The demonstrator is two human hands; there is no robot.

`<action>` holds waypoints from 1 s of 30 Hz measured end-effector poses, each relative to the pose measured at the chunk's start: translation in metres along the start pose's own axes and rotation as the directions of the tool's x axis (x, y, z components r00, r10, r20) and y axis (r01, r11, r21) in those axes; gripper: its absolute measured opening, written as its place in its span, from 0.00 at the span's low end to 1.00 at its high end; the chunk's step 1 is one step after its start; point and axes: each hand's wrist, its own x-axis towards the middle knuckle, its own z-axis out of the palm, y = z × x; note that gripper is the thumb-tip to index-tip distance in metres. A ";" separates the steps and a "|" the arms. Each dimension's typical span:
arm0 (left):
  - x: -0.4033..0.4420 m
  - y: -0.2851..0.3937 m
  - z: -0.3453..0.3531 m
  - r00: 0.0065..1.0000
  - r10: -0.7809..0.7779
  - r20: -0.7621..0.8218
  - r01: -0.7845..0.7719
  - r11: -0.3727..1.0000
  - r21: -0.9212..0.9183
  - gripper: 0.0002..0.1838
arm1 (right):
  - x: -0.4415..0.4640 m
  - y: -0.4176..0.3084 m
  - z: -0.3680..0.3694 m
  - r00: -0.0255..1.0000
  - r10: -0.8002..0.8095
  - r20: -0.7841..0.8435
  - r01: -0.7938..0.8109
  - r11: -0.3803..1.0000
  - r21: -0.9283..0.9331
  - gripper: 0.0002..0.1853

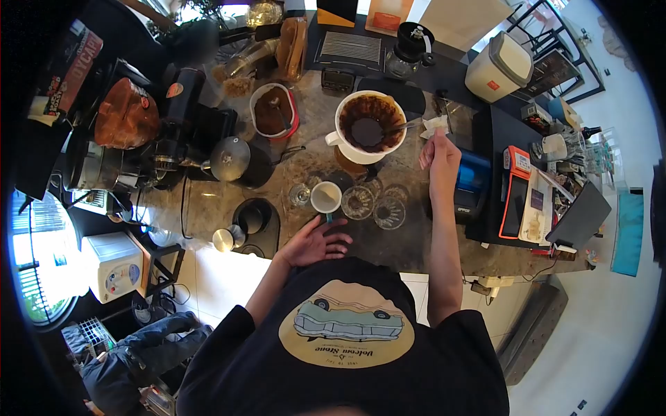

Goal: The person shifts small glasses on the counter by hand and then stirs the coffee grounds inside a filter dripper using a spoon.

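Note:
My left hand (318, 243) rests low over the counter's front edge, fingers spread. Its fingertips are by the handle of a small cup (326, 197); whether they touch it I cannot tell. My right hand (442, 163) is closed, fingertips together just below a crumpled white paper (436, 127); anything inside the fingers is hidden. Left of that hand stands a white coffee dripper (352, 149), its filter lined with wet, dark grounds. A thin spoon (406, 127) leans out over the dripper's rim toward the paper. Ribbed glasses (358, 202) stand beside the cup.
A tub of ground coffee (272, 111) with a spoon in it stands behind a metal kettle (231, 159). Grinders (128, 114) crowd the left side. At right are a blue-black box (473, 184) and an orange-edged tablet (515, 201). Another person (139, 360) is at lower left.

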 end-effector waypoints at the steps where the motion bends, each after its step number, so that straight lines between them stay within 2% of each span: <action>1: -0.001 0.000 0.000 1.000 0.003 0.013 -0.003 1.000 0.002 0.35 | 0.003 -0.002 0.002 0.999 0.005 0.032 -0.004 1.000 -0.022 0.28; 7: 0.000 0.000 0.000 0.999 -0.002 0.032 0.003 0.999 -0.042 0.35 | 0.003 -0.007 0.018 0.997 -0.054 0.062 0.059 0.995 -0.081 0.25; 13: 0.000 0.000 -0.001 1.000 -0.008 0.030 0.009 0.998 -0.056 0.35 | 0.008 -0.008 0.026 0.993 -0.112 0.038 0.118 0.964 -0.240 0.25; 22: 0.000 0.000 -0.001 1.000 -0.011 0.023 0.012 0.998 -0.068 0.35 | 0.015 -0.014 0.028 0.992 -0.122 0.032 0.126 0.948 -0.293 0.24; 30: 0.000 -0.001 0.001 1.000 -0.006 0.015 0.007 0.998 -0.067 0.35 | 0.015 -0.026 0.035 0.966 -0.253 0.059 0.248 0.830 -0.500 0.22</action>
